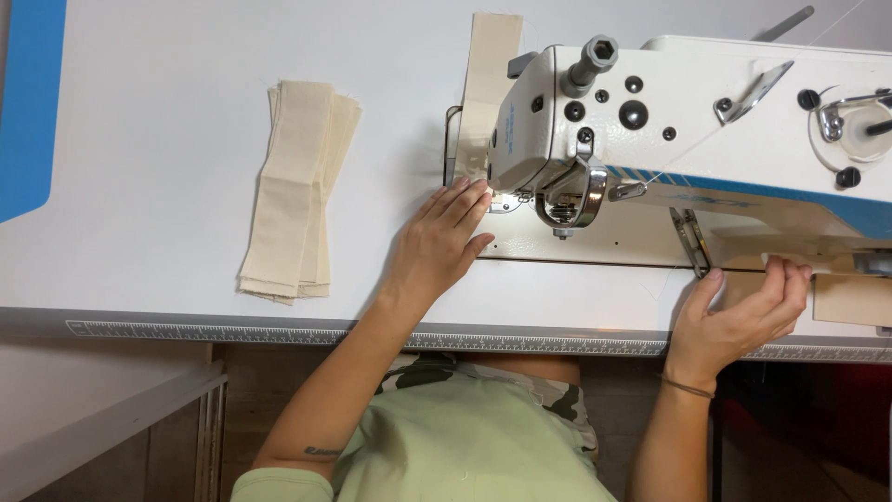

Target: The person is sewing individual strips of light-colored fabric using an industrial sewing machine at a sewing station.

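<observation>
A white sewing machine (706,121) stands on the white table (139,186). My left hand (441,237) lies flat on the table with its fingertips by the presser foot (506,200), touching the end of a cream fabric strip (491,65) that runs away behind the needle. My right hand (743,311) reaches under the machine arm at the right, fingers curled on a cream fabric piece (850,297) that lies there.
A stack of several cream fabric strips (297,191) lies on the table left of the machine. A ruler strip (232,330) runs along the table's front edge. A blue panel (28,102) sits at the far left.
</observation>
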